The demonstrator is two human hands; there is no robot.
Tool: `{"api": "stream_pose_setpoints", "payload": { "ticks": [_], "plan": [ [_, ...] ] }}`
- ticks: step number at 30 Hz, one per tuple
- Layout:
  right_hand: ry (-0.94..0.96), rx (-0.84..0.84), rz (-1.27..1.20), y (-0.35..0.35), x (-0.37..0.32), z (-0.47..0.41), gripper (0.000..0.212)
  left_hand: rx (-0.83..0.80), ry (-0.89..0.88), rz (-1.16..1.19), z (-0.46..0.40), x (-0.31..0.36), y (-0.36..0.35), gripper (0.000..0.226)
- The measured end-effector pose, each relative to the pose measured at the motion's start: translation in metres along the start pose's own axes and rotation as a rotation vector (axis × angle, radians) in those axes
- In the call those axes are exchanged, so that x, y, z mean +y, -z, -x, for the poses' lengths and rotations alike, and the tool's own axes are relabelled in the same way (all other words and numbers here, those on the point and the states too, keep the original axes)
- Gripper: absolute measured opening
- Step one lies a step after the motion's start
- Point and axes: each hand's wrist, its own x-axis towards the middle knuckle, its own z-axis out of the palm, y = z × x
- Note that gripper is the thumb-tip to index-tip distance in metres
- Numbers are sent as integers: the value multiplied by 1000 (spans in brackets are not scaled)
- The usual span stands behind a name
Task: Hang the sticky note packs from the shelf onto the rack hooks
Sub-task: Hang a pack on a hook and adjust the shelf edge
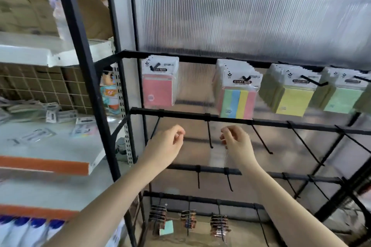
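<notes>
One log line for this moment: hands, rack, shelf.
left hand: empty | right hand: empty, curled | sticky note packs: hung, top row | middle-row hooks: bare | shelf: loose packs remain

Black rack [186, 115] with ribbed translucent panel [241, 21]; hanging packs: pink pack [158, 91], striped green-blue-yellow-pink pack [236, 103], yellow pack [294, 101], green pack [341, 100]; white shelf [50, 146] with orange front edge.

pale shelf [60, 152] (orange-edged) with scattered sticky note packs [84, 129]
</notes>
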Motion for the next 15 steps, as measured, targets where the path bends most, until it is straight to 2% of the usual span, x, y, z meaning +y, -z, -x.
{"api": "stream_pose_setpoints", "payload": {
  "ticks": [4, 10, 15],
  "plan": [
    [138, -185, 116, -33, -26, 30, 10, 83, 100, -193, 46, -12, 28, 16],
    [345, -459, 214, -102, -71, 87, 13, 85, 337, -311, 116, -55, 75, 12],
    [411, -619, 276, -176, -96, 118, 21, 113, 475, -374, 154, -104, 117, 18]
  ]
}}
